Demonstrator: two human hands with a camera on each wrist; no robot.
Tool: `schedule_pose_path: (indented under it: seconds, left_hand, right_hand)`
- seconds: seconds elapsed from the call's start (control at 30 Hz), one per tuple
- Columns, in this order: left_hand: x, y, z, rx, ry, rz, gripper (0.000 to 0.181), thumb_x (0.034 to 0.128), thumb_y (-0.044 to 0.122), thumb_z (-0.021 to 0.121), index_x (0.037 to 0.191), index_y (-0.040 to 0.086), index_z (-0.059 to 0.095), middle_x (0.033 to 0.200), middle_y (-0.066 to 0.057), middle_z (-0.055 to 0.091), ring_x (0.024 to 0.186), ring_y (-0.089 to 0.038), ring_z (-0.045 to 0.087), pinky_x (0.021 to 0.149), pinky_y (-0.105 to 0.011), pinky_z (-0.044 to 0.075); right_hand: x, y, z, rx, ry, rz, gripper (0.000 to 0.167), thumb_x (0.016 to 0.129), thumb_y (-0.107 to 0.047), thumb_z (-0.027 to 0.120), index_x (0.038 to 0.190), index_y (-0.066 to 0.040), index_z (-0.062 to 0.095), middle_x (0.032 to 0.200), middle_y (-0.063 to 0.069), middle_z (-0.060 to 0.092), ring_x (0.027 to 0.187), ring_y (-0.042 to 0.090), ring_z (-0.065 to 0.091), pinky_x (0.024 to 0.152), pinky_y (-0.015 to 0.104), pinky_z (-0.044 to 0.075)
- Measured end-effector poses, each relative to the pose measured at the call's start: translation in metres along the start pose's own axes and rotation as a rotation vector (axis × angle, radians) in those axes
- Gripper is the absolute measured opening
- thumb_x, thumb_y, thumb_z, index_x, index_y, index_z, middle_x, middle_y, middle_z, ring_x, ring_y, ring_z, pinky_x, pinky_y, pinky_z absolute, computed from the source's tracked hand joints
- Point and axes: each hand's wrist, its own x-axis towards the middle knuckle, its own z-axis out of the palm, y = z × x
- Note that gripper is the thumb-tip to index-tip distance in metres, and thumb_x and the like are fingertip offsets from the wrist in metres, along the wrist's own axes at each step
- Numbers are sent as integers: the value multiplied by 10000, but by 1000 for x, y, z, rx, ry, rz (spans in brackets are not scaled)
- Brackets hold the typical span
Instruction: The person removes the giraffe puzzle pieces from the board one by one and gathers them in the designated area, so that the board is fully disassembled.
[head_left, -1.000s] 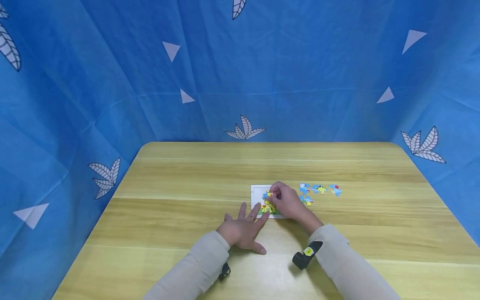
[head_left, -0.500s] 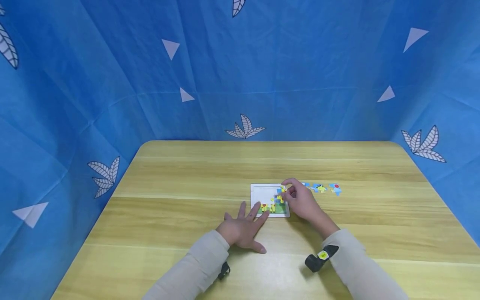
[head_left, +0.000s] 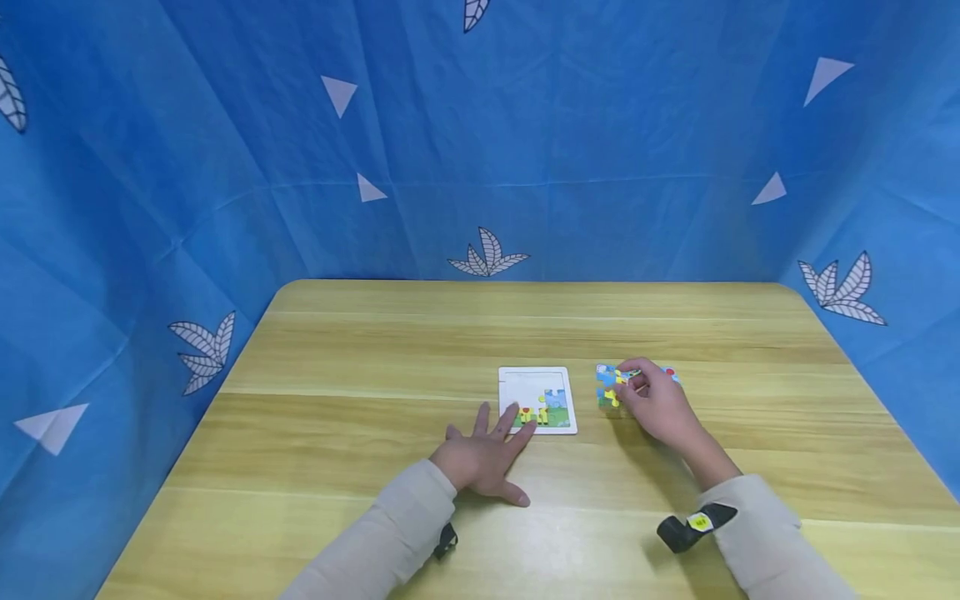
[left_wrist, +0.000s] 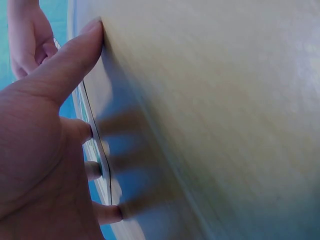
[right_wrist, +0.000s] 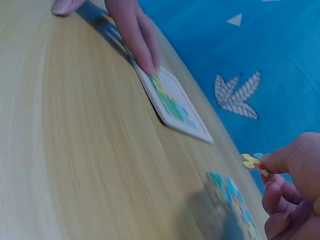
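Note:
In the head view a white puzzle tray [head_left: 534, 372] lies on the table, with joined green, blue and yellow pieces [head_left: 556, 410] along its lower and right part. My left hand [head_left: 486, 460] is spread flat, its fingertips resting on the tray's lower left edge. My right hand [head_left: 662, 408] is right of the tray, over several loose puzzle pieces [head_left: 606, 375]. Between thumb and finger it pinches a yellow and blue piece [right_wrist: 249, 161], held above the loose pieces in the right wrist view. The hand partly hides those pieces.
A wooden table [head_left: 375, 333] spreads around the tray. Behind it and at both sides hangs a blue cloth [head_left: 600, 125] with leaf and triangle prints. A black wrist camera [head_left: 696, 527] is strapped at the right sleeve.
My right hand has moved right, from over the tray to the loose pieces, carrying the pinched piece off the tray. My left hand has stayed in place.

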Motion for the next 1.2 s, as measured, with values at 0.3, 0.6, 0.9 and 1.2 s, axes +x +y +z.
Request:
schedule_pose_path:
  seconds: [0.3,0.6,0.9,1.2]
  left_hand:
    - [0,1,-1,14,0,-12,1010,724,699,611,1510,388,57,1594,49,-83,1446,-365,-14,984,-726,221]
    - [-2,2,-3,5,-3,-17,1011,726,689,619,1511,383,60,1593,50,-85,1447,-356,-23,989,-725,210]
    - [-3,3,-3,-3,-3,-8,1008,734,676,623,1514,371,63,1593,42,-89,1450,-342,-31,985,-734,205]
    - [-2,2,-3,3,-3,-13,1001,736,676,623,1514,372,70,1596,43,-74,1453,-333,-21,988,-725,214]
  right_hand:
    - [-13,21,-22,-50,0,85,332,929,-158,568,1207,15,512,872,112,609,740,179,589,626,283,442]
    - [-16,36,-21,-125,-19,130,307,883,-147,626,1112,52,577,792,79,639,658,153,520,599,291,411]
    - [-12,38,-16,-203,20,104,284,893,-201,619,1055,32,623,787,67,640,678,171,521,632,300,399]
    - [-5,38,-12,-215,29,109,261,900,-193,612,1043,24,630,793,78,637,691,186,526,628,303,385]
